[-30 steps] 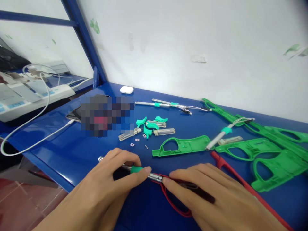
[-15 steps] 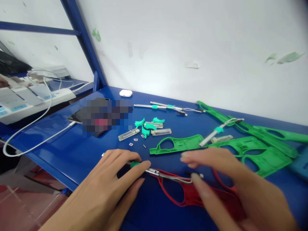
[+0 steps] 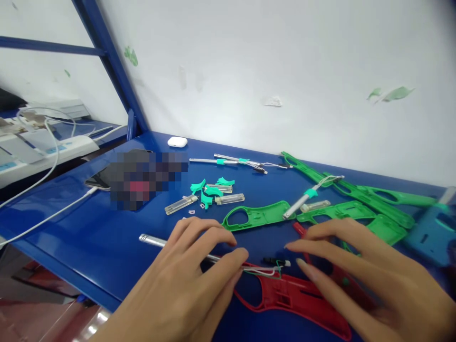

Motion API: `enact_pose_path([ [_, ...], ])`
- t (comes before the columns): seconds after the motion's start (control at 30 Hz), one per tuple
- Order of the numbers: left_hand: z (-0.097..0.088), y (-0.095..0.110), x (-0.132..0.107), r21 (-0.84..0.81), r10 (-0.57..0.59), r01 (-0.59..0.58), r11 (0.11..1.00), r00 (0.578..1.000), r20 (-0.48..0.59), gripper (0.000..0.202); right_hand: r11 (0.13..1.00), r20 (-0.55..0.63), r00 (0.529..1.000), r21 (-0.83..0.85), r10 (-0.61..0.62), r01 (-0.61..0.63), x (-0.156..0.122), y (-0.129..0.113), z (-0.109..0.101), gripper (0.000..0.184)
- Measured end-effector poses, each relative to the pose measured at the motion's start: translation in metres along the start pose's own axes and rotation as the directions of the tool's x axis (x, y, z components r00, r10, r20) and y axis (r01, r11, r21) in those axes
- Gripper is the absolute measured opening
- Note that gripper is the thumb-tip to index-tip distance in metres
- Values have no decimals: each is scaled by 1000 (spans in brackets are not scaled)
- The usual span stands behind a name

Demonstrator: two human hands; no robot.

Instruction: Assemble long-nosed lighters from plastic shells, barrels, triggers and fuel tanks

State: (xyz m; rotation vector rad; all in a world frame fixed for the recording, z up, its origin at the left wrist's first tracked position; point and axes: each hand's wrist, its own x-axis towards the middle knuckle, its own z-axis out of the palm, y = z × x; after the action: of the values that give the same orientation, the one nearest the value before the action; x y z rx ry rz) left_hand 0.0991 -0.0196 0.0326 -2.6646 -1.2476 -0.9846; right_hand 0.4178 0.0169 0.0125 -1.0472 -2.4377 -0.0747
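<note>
My left hand [image 3: 199, 275] has its fingers closed on a silver metal lighter tube [image 3: 152, 240], whose far left end sticks out past the knuckles. Thin white and green wires [image 3: 261, 271] run from the tube's right end to a small black igniter piece [image 3: 273, 261] with a pale tip. Just right of that tip, my right hand [image 3: 377, 275] holds nothing, thumb and fingers apart. Under the wires lies a red lighter casing half [image 3: 306, 301], partly covered by my left hand. Another red casing part [image 3: 352, 285] is mostly hidden behind my right fingers.
Green casing halves [image 3: 265, 216] lie behind my hands, one with a wired tube [image 3: 301, 203] across it. Beyond are clear fuel tanks [image 3: 181, 204], teal triggers [image 3: 213, 191] and more tubes [image 3: 206, 161]. A blue object [image 3: 432, 232] is at right; a white case [image 3: 177, 142] sits near the wall.
My left hand has shifted right, uncovering more of the tube's left end. My right thumb and fingers have moved clear of the black igniter piece. The view has turned slightly right.
</note>
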Motion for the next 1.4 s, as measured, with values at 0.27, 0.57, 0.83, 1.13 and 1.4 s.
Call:
enact_pose_path([
  [0.27, 9, -9, -4, -1, 16, -16, 1000, 999, 32, 21, 998, -20, 1000, 59, -9, 10, 16, -9, 0, 35],
  [0.57, 11, -10, -6, -41, 0, 3, 999, 997, 80, 20, 986, 84, 996, 162, 30, -44, 21, -5, -5, 26],
  [0.83, 12, -10, -3, -61, 8, -6, 998, 1000, 27, 19, 990, -37, 999, 138, -5, 10, 25, -18, -7, 41],
  [1.13, 12, -8, -1, -34, 14, -13, 999, 1000, 27, 21, 987, 46, 999, 163, 6, -14, 9, -17, 2, 38],
  [1.4, 12, -8, 1, -27, 11, -11, 1000, 1000, -4, 20, 963, 91, 995, 260, 46, -69, -3, -23, 3, 30],
])
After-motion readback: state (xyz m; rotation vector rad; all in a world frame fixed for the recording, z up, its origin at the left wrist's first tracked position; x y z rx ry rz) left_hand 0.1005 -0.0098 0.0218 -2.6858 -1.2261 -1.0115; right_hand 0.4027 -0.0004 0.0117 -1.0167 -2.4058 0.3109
